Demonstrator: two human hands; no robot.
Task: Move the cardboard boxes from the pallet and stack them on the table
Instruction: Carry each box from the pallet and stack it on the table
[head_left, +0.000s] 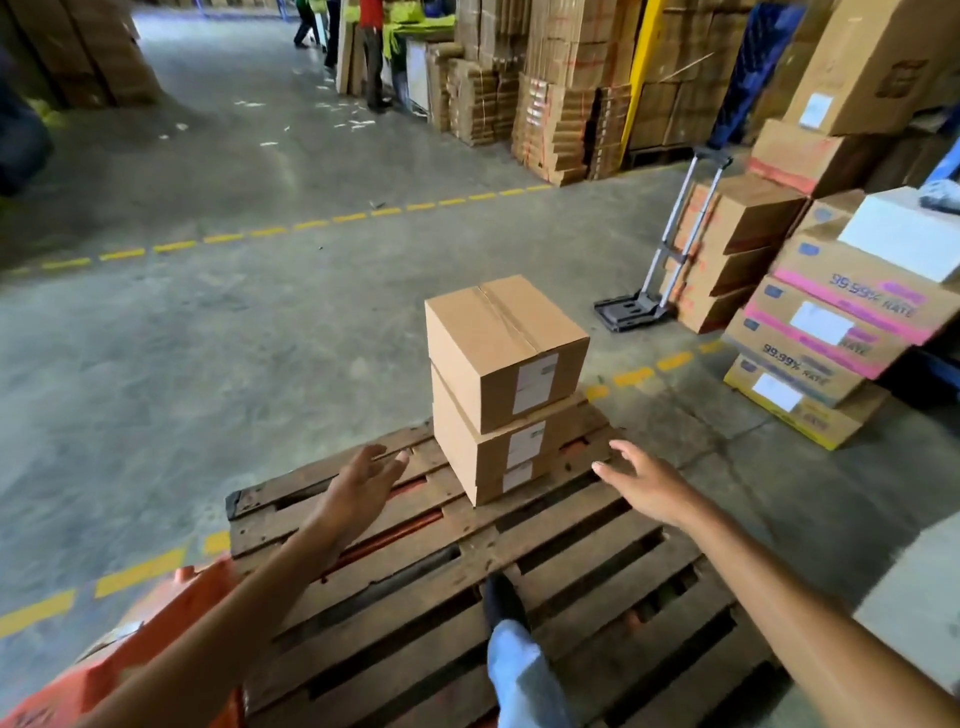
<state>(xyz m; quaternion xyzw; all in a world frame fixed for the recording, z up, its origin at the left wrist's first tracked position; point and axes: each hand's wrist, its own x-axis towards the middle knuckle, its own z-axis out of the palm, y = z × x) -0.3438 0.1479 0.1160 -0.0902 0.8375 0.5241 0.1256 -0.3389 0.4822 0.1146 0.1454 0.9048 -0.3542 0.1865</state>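
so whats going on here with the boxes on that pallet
A person stands with one foot on a wooden pallet and reaches both bare hands toward a small stack of cardboard boxes at its far end. The left hand and right hand are open, either side of the stack, touching nothing yet. Nothing has been lifted. A folding hand trolley stands off to the right.

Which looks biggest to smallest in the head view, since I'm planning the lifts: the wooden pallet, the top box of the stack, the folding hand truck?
1. wooden pallet, largest by far.
2. top box.
3. folding hand truck; it stands farther back, so its place below the box is unsure.
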